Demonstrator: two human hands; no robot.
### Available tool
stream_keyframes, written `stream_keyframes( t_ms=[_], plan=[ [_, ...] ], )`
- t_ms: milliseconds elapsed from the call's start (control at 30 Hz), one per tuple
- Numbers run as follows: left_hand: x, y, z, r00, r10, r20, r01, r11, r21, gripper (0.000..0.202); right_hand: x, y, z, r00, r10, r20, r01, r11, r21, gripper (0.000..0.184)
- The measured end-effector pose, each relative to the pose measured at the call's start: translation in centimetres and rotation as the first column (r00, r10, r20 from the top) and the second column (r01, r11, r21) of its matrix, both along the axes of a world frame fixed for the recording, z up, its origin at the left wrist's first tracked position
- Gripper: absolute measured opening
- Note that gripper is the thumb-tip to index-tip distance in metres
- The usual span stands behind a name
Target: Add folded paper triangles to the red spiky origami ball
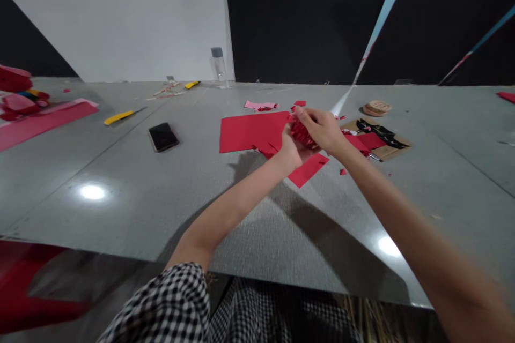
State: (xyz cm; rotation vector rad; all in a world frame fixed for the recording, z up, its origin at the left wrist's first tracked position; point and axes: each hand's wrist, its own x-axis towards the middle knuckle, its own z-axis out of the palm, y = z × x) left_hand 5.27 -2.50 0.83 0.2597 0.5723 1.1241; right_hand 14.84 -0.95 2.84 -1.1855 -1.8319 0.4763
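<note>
A round red ruffled piece [301,133], looking like cut foam or paper, is held above the table. My left hand [293,151] cups it from below and the left side, fingers wrapped round it. From above, my right hand [324,129] closes its fingertips on the top of the piece, hiding part of it. Under and behind the hands lie a flat red sheet [251,133] and a smaller red piece [308,172] at an angle. Small red scraps [343,171] are scattered nearby.
A phone [163,136] and a yellow cutter knife [120,117] lie left. Farther back are another yellow knife [192,84], a clear bottle [219,68] and a pink strip [260,105]. Right are round wooden discs [377,107] and brown card [396,151]. Pink sheets [52,120] lie far left.
</note>
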Motion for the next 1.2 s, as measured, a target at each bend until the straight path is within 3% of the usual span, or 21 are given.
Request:
stream_keyframes(
  t_ms=[133, 200, 300, 333, 400, 500, 633, 700, 800, 967, 1200],
  plan=[
    [-1.0, 0.1, 0.9, 0.999, 0.017, 0.042, -0.016, 0.999, -0.03, 0.038, 1.1, 0.7, 0.3, 0.893, -0.05, -0.448, 0.084, 0.995, 0.056, 0.05],
    [-1.7, 0.1, 1.3, 0.997, 0.032, 0.07, -0.029, 0.999, -0.042, 0.038, 2.0, 1.0, 0.0, 0.843, -0.116, -0.525, 0.161, 0.986, 0.041, 0.044],
    [-2.6, 0.3, 1.7, 0.989, 0.028, 0.146, -0.023, 0.999, -0.033, 0.039, 3.1, 1.3, -1.2, 0.727, -0.297, -0.619, 0.283, 0.951, -0.123, 0.035],
    [-2.8, 0.3, 1.7, 0.985, 0.023, 0.169, -0.021, 1.0, -0.017, 0.04, 3.4, 1.4, -1.7, 0.697, -0.338, -0.633, 0.27, 0.941, -0.205, 0.033],
    [-3.1, 0.5, 1.7, 0.982, 0.022, 0.187, -0.027, 0.999, 0.022, 0.042, 3.6, 1.3, -2.8, 0.708, -0.344, -0.617, 0.174, 0.932, -0.319, 0.033],
    [-3.1, 0.8, 1.7, 0.992, 0.065, 0.108, -0.072, 0.996, 0.059, 0.043, 3.0, 0.6, -3.4, 0.734, -0.284, -0.617, -0.023, 0.897, -0.441, 0.03],
    [-2.4, 1.0, 1.6, 0.974, 0.219, -0.066, -0.211, 0.972, 0.107, 0.029, 1.3, -1.1, -2.1, 0.635, -0.274, -0.722, -0.303, 0.772, -0.559, 0.03],
    [-1.9, 1.0, 1.6, 0.955, 0.285, -0.085, -0.268, 0.948, 0.174, 0.024, 0.6, -1.7, -1.2, 0.591, -0.246, -0.768, -0.384, 0.752, -0.536, 0.029],
    [-1.3, 0.8, 1.4, 0.944, 0.319, -0.087, -0.293, 0.929, 0.225, 0.022, 0.1, -1.9, -0.4, 0.543, -0.219, -0.811, -0.393, 0.787, -0.475, 0.019],
    [-0.9, 0.6, 1.1, 0.951, 0.293, -0.102, -0.267, 0.939, 0.217, 0.024, 0.3, -1.3, -0.6, 0.585, -0.191, -0.788, -0.346, 0.821, -0.455, 0.014],
    [-2.1, 1.7, -0.1, 0.944, 0.29, -0.157, -0.245, 0.935, 0.257, 0.022, 1.1, -0.8, -0.9, 0.626, -0.216, -0.749, -0.317, 0.808, -0.497, 0.02]
  ],
)
